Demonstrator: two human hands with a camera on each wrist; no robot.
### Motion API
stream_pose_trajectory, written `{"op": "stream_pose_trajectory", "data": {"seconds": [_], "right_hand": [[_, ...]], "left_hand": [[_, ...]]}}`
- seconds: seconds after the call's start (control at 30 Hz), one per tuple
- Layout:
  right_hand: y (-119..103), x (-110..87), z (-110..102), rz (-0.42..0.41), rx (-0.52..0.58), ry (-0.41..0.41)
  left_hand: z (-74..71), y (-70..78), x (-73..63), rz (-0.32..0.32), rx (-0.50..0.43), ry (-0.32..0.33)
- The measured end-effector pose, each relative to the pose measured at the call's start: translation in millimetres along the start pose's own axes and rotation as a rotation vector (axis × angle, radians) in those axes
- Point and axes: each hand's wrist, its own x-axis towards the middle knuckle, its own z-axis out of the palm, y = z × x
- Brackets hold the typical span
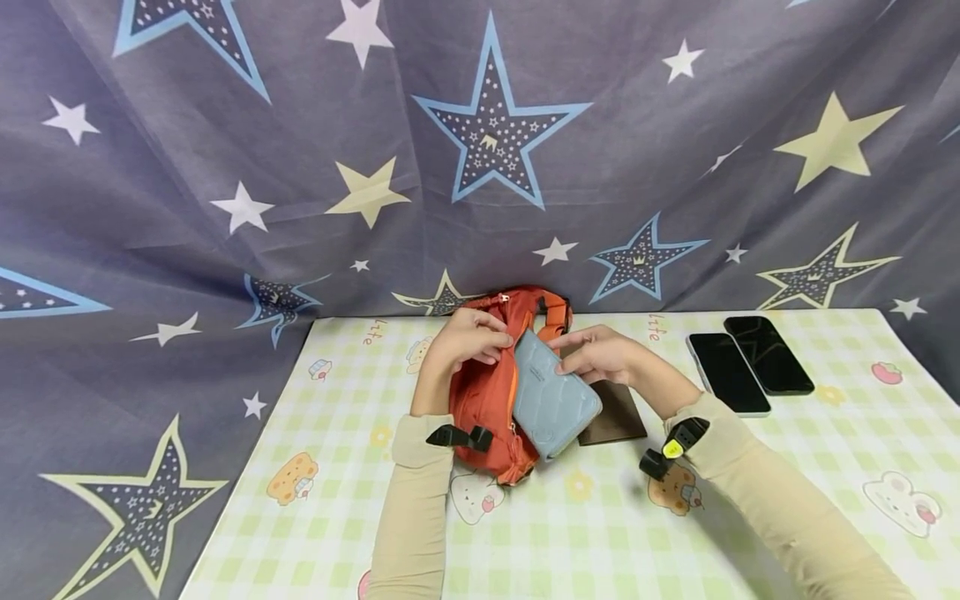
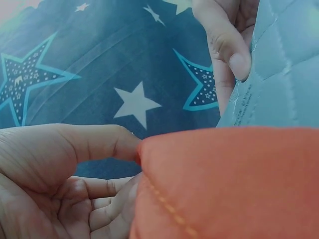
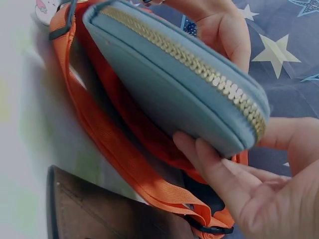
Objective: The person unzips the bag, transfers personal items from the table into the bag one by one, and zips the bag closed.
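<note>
An orange-red bag [image 1: 480, 400] with a strap lies near the back of the table. My left hand [image 1: 471, 340] pinches the edge of its fabric between thumb and fingers, plain in the left wrist view at the orange cloth [image 2: 229, 179]. A light blue quilted wallet [image 1: 551, 400] slants against the bag's opening, its far end next to the zip edge. Thumb and fingers of my right hand [image 1: 596, 354] grip the wallet by one end. The right wrist view shows its gold zipper [image 3: 199, 64] closed. How deep the wallet sits in the bag cannot be told.
A brown wallet-like item [image 1: 615, 414] lies flat beside the bag, partly under the blue wallet. Two dark-screened phones [image 1: 727, 372] [image 1: 768, 354] lie side by side at the right. A star-patterned curtain [image 1: 360, 258] hangs behind the checked tabletop [image 1: 330, 533].
</note>
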Motion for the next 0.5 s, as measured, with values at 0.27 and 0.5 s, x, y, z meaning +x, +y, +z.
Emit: {"op": "stream_pose_trajectory", "data": {"seconds": [0.27,0.5], "right_hand": [[2.6,2.8,3.9,-0.006,0.074,0.125],[9.9,2.6,5.7,0.050,-0.007,0.079]], "left_hand": [[3.9,2.4,-1.4,-0.001,0.010,-0.035],[8.0,0.7,1.4,-0.008,0.002,0.011]]}}
